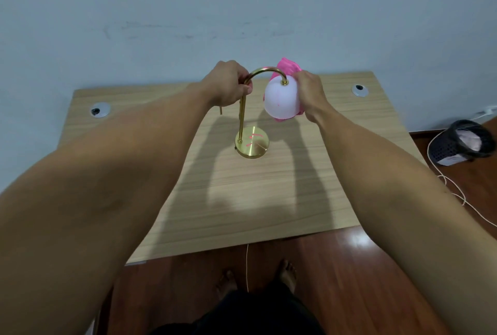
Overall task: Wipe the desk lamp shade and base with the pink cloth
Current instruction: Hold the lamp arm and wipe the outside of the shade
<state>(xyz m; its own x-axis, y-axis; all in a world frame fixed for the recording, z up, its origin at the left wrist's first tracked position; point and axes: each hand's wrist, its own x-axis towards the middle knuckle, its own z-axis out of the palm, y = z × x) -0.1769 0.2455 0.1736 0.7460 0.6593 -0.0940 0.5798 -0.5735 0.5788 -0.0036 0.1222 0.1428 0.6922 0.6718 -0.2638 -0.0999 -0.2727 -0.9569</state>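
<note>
A gold desk lamp stands at the middle of the wooden desk. Its round brass base carries a few pink marks. A thin stem rises from the base into a curved gold arm, and a white globe shade hangs from the arm's right end. My left hand is closed around the arm's left bend. My right hand presses the pink cloth against the shade's right and back side. Most of the cloth is hidden behind the shade.
Two round cable grommets sit in the desk's back corners, one at the left and one at the right. On the brown floor to the right stands a dark basket beside a white cord. My bare feet are below the desk's front edge.
</note>
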